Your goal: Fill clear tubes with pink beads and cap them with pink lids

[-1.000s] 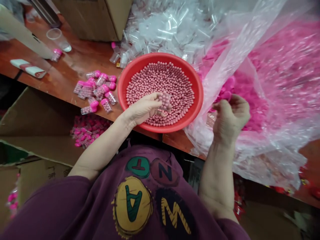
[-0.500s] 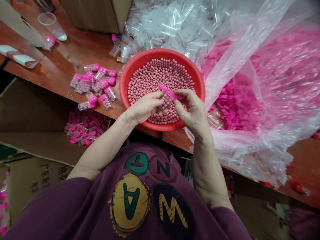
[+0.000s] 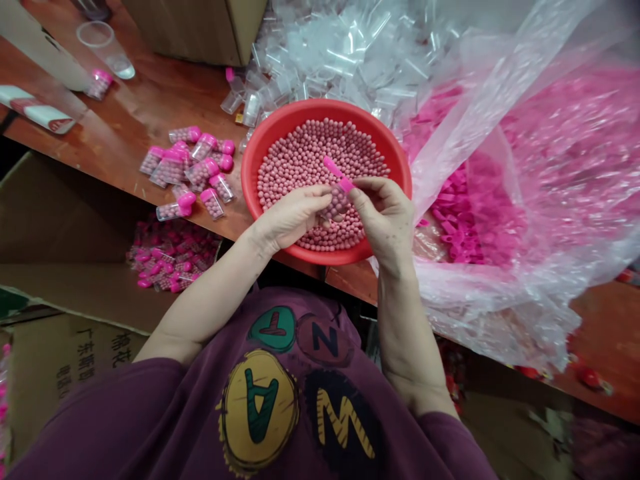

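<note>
Over a red basin (image 3: 253, 143) of pink beads (image 3: 295, 160), my left hand (image 3: 295, 213) is closed around a small clear bottle (image 3: 336, 203) filled with beads. My right hand (image 3: 385, 217) pinches a bright pink flip-top cap (image 3: 345, 183) at the bottle's mouth. The cap's lid stands open, pointing up and to the left. Whether the cap is fully seated on the bottle I cannot tell, as fingers cover part of the joint.
Several filled, capped bottles (image 3: 203, 170) lie left of the basin, above a carton (image 3: 65, 293) holding more. Clear bottles (image 3: 345, 53) are heaped behind. A plastic bag (image 3: 465, 143) of pink caps (image 3: 455, 220) spreads right. A cardboard box (image 3: 195, 30) and plastic cup (image 3: 107, 50) stand at back left.
The cap has turned in my right hand, so its lid now points more steeply upward. My right hand has shifted slightly, while my left hand keeps the bottle nearly in place.
</note>
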### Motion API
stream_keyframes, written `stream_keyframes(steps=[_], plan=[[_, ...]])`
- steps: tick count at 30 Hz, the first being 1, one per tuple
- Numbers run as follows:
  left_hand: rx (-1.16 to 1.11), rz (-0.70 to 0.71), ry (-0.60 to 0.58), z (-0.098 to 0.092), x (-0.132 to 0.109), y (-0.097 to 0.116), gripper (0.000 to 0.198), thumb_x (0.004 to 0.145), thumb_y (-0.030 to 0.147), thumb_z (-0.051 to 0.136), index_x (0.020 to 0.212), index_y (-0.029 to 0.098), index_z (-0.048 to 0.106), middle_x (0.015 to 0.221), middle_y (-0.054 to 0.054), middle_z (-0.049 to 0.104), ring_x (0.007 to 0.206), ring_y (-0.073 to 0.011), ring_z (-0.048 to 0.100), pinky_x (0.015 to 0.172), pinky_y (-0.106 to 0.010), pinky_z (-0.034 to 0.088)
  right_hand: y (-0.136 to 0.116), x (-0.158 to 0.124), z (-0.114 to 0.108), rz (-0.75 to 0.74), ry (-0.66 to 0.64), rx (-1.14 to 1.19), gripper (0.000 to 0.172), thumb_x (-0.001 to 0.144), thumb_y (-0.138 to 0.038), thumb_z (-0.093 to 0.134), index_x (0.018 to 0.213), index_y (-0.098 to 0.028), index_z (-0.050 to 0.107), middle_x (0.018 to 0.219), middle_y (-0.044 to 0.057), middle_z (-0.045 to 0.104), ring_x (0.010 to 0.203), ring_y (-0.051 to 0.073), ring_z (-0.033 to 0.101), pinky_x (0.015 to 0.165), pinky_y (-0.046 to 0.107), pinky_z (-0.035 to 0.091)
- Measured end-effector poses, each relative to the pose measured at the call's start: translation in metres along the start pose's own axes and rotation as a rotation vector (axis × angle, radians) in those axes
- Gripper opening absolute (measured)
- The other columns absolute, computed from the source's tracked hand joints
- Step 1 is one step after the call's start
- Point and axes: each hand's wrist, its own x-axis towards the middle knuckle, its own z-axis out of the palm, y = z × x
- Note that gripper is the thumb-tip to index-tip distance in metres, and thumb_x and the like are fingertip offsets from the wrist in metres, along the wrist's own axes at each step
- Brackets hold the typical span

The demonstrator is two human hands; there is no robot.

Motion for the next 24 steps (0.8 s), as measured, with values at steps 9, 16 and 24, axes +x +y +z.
stream_keyframes(steps=[9,16,24], plan=[[-0.013,-0.047,0.07,0.0,0.002,-0.003,0.018,0.107,0.013,0.065,0.093,0.012,0.075,0.081,-0.002,0.071,0.066,-0.009,0.063,0.058,-0.021,0.042,-0.013,-0.001,0.011,-0.028,0.044,-0.046,0.01,0.101,-0.036,0.082,0.1,-0.027,0.082,0.097,-0.001,0.081,0.089,0.017,0.075,0.081,0.032,0.062],[0.025,-0.071,0.132,0.005,0.0,0.001,0.023,0.111,0.01,0.058,0.092,0.013,0.072,0.08,0.0,0.068,0.063,-0.0077,0.06,0.059,-0.021,0.044,-0.018,-0.007,0.007,0.009,0.002,-0.107,0.008,0.101,-0.025,0.076,0.106,-0.026,0.083,0.101,0.0,0.082,0.092,0.018,0.076,0.085,0.034,0.062],[0.163,0.067,0.156,0.006,0.002,-0.006,0.025,0.109,0.012,0.059,0.088,0.016,0.071,0.08,0.001,0.062,0.07,-0.0101,0.055,0.064,-0.021,0.044,-0.023,-0.008,0.01,-0.167,-0.036,-0.269,0.012,0.105,-0.024,0.067,0.105,-0.028,0.079,0.105,0.004,0.083,0.098,0.024,0.077,0.093,0.043,0.064]])
